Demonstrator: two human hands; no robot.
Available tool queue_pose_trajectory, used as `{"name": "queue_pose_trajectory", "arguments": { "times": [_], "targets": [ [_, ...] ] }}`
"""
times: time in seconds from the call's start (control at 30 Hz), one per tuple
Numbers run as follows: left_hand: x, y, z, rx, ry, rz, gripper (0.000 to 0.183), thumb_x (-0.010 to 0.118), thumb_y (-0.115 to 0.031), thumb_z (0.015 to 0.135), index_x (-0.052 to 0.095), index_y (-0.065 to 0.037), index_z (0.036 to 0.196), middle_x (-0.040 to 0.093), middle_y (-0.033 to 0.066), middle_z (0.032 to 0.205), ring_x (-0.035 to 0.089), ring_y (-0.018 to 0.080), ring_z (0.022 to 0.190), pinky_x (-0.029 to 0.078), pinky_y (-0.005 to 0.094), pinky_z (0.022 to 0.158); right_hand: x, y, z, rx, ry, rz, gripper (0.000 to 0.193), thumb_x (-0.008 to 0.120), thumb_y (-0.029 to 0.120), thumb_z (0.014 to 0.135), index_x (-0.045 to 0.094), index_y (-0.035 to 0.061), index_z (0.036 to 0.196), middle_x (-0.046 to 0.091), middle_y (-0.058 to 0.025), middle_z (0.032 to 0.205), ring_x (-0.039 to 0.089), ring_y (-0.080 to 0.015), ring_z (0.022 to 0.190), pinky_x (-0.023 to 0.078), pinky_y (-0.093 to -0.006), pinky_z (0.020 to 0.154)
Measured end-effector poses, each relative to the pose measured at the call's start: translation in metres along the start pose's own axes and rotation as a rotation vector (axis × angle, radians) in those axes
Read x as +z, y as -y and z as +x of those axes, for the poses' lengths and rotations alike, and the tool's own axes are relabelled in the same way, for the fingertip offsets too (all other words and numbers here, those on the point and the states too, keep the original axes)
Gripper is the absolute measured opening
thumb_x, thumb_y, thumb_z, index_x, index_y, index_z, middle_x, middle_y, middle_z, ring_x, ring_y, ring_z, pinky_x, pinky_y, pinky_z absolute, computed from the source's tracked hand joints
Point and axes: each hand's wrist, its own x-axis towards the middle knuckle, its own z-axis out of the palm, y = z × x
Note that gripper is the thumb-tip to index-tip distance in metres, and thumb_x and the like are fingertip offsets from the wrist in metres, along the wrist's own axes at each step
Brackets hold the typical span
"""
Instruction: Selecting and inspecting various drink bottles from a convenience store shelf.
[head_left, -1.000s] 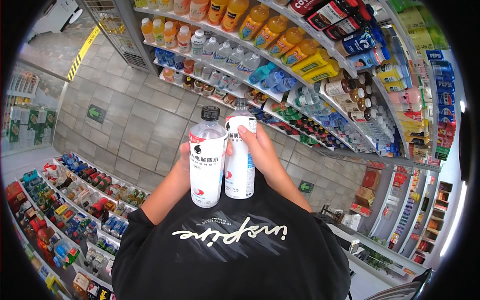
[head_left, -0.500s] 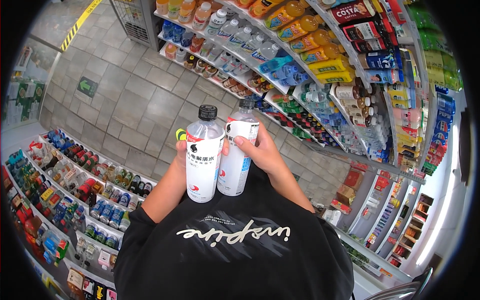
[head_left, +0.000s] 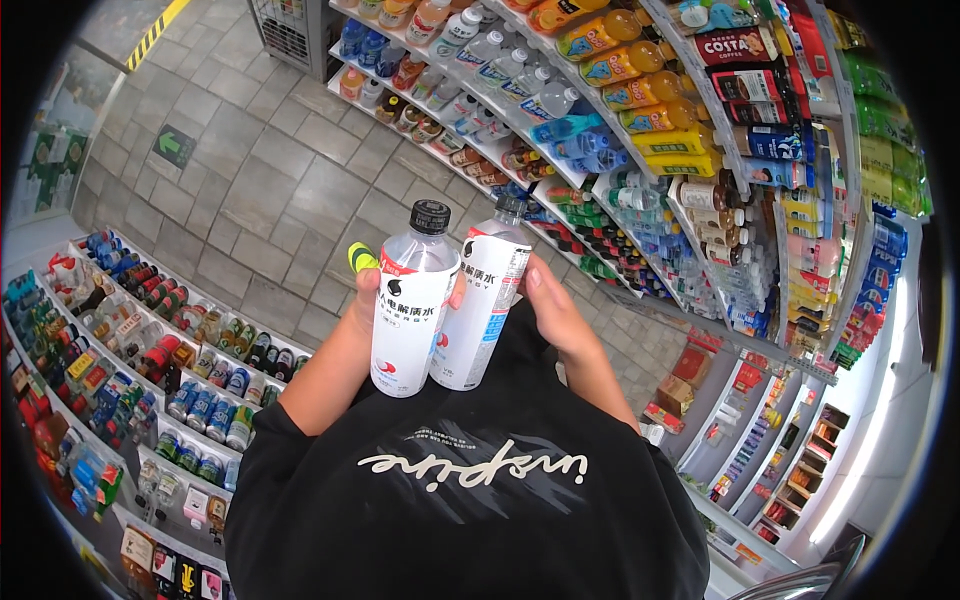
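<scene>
Two clear drink bottles with white labels and black caps stand side by side in front of my chest, slightly tilted and overlapping. My left hand is closed around the left bottle, its fingertips showing past the bottle's right edge. The right bottle sits partly behind the left one. Against its right side rests my right hand, gripping it from the edge with the thumb upright; the fingers behind are hidden. A small yellow-green object shows just beyond my left hand, its kind unclear.
Tall shelves of bottled drinks run along the far and right side. Low curved shelves with cans and bottles line the left. Grey floor tiles lie between, with a green arrow sign. Boxes stand at right.
My right thumb has shifted from the front of the right bottle's label to its right edge. Both bottles have moved slightly, the right one a little rightward.
</scene>
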Motion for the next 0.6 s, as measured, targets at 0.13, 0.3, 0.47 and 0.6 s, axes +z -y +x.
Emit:
{"name": "queue_pose_trajectory", "arguments": {
  "times": [0.13, 0.3, 0.47, 0.6],
  "targets": [
    [-0.013, 0.002, -0.003, -0.015, -0.007, -0.029, 0.096, 0.075, -0.075, 0.070, 0.057, 0.002, 0.122, 0.064, 0.0198, 0.100, 0.064, 0.0227, 0.085, 0.051, 0.0298, 0.071, -0.014, -0.001, -0.008, 0.156, 0.021, -0.032, 0.051, 0.033, 0.036, 0.112, 0.047, -0.0010, 0.145, 0.057, -0.0150, 0.138, 0.053, -0.0252, 0.130, 0.040, -0.0397, 0.111],
    [-0.027, 0.015, 0.002, -0.034, 0.151, -0.161, 0.092, 0.077, -0.070, 0.067, 0.058, 0.002, 0.121, 0.061, 0.0211, 0.107, 0.062, 0.0256, 0.086, 0.050, 0.0340, 0.074, -0.025, -0.007, -0.016, 0.149, 0.128, -0.262, 0.050, 0.032, 0.037, 0.113, 0.055, -0.0014, 0.136, 0.059, -0.0155, 0.135, 0.054, -0.0263, 0.128, 0.038, -0.0384, 0.111],
    [-0.029, 0.029, 0.000, -0.006, 0.088, -0.146, 0.083, 0.080, -0.061, 0.061, 0.061, 0.000, 0.115, 0.057, 0.0214, 0.115, 0.057, 0.0290, 0.095, 0.046, 0.0380, 0.081, -0.036, -0.019, -0.019, 0.208, 0.267, -0.245, 0.048, 0.032, 0.037, 0.113, 0.059, -0.0003, 0.127, 0.064, -0.0129, 0.121, 0.057, -0.0244, 0.117, 0.041, -0.0357, 0.106],
    [-0.033, 0.038, -0.008, 0.053, -0.031, -0.086, 0.077, 0.082, -0.054, 0.057, 0.065, -0.002, 0.110, 0.054, 0.0216, 0.121, 0.054, 0.0317, 0.102, 0.043, 0.0412, 0.087, -0.053, -0.032, -0.011, 0.316, 0.314, -0.082, 0.050, 0.030, 0.038, 0.113, 0.057, 0.0017, 0.134, 0.064, -0.0115, 0.126, 0.058, -0.0227, 0.118, 0.044, -0.0363, 0.104]
  ]
}}
